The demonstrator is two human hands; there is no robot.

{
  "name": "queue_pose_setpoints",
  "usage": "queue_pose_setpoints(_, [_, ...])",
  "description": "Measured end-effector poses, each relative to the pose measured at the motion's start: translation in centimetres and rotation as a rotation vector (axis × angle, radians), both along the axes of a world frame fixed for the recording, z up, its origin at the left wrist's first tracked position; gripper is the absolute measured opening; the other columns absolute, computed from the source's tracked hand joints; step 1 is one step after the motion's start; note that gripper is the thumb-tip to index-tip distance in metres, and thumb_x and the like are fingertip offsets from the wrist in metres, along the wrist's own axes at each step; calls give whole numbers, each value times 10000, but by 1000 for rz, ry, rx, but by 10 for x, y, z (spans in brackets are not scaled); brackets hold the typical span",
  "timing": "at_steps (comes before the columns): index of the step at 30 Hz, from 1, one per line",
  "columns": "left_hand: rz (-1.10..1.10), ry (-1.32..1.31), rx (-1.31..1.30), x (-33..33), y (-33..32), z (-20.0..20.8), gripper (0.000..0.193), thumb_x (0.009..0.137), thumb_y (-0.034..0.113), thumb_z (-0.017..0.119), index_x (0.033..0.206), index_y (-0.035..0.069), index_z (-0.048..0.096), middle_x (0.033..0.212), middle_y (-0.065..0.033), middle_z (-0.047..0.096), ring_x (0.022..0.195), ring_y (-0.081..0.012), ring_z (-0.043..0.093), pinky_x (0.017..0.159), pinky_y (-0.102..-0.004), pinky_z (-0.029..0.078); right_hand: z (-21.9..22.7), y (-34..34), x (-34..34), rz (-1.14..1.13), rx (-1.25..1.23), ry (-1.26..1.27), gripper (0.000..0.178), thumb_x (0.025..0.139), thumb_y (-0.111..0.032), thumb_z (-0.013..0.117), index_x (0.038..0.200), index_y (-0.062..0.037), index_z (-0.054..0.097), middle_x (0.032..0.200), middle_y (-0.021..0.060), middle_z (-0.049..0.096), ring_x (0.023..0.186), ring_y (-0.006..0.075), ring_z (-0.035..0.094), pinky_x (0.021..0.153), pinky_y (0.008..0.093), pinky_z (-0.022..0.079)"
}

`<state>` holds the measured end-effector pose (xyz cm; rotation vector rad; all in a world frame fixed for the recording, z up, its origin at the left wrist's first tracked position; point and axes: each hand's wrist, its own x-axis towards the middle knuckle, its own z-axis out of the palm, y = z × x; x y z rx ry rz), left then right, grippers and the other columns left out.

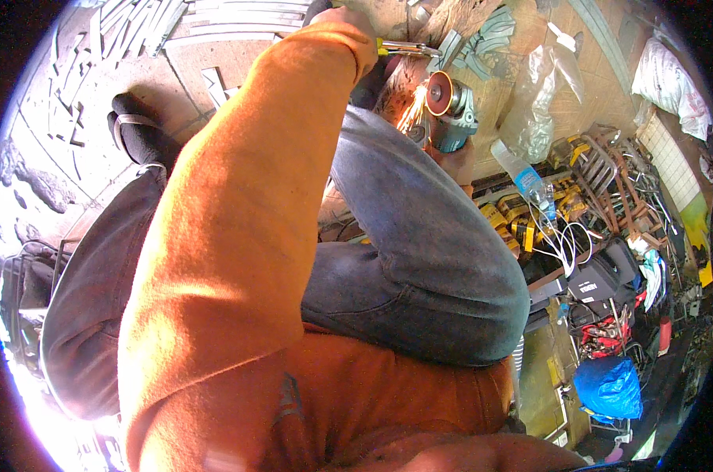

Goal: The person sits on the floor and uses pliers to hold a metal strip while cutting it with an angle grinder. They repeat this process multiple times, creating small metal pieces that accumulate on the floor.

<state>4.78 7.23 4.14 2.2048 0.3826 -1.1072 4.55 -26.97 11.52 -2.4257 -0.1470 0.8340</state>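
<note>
My left arm in an orange sleeve reaches to the top of the head view. There my left hand (pixel 355 19) is closed around yellow-handled pliers (pixel 408 49). The pliers' jaws point right, meeting the end of a grey metal strip (pixel 450 49). Just below them, a teal and grey angle grinder (pixel 456 118) throws orange sparks (pixel 412 112) down and left from beside its round disc (pixel 440 94). My right hand (pixel 456 161) grips the grinder's body from below, partly hidden behind my bent knee. A weathered wooden block (pixel 400 85) lies under the pliers.
Loose metal strips (pixel 238 22) spread across the floor at far left; curved strips (pixel 494 35) pile up at far right. A clear plastic bag (pixel 539 102), plastic bottle (pixel 530 182), rusty metal frames (pixel 600 169) and blue bag (pixel 608 388) crowd the right side. A white sack (pixel 671 86) stands beyond.
</note>
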Motion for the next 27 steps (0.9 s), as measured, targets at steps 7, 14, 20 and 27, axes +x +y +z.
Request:
queue_pose_setpoints(7, [-6, -49, -10, -2, 1, 3, 324, 884, 292, 638, 1103, 105, 786, 1191, -170, 738, 1126, -325, 709, 978, -432, 559, -1, 1, 3, -18, 13, 13, 682, 666, -217, 926, 1232, -10, 606, 1087, 99, 724, 926, 225, 700, 787, 366, 568])
queue_pose_setpoints(14, [-37, -90, -6, -3, 3, 6, 321, 879, 297, 643, 1101, 115, 786, 1183, -169, 740, 1115, -328, 712, 968, -434, 562, -1, 5, 5, -36, 19, 21, 665, 662, -202, 925, 1217, -9, 615, 1082, 91, 722, 929, 207, 696, 795, 356, 563])
queue_pose_setpoints(20, [-59, -47, -13, 1, 0, -5, 330, 877, 295, 642, 1117, 119, 783, 1156, -159, 751, 1104, -321, 717, 956, -426, 564, 0, 6, 3, -50, 24, 27, 650, 658, -189, 925, 1204, -8, 622, 1077, 83, 720, 931, 191, 693, 802, 347, 559])
queue_pose_setpoints(27, [-257, -40, -90, 5, -7, -24, 310, 914, 264, 635, 1119, 61, 746, 1131, -192, 720, 1034, -358, 701, 850, -467, 558, -1, 8, 6, -76, -73, 47, 636, 668, -205, 925, 1197, -4, 635, 1088, 79, 715, 938, 175, 690, 810, 344, 559])
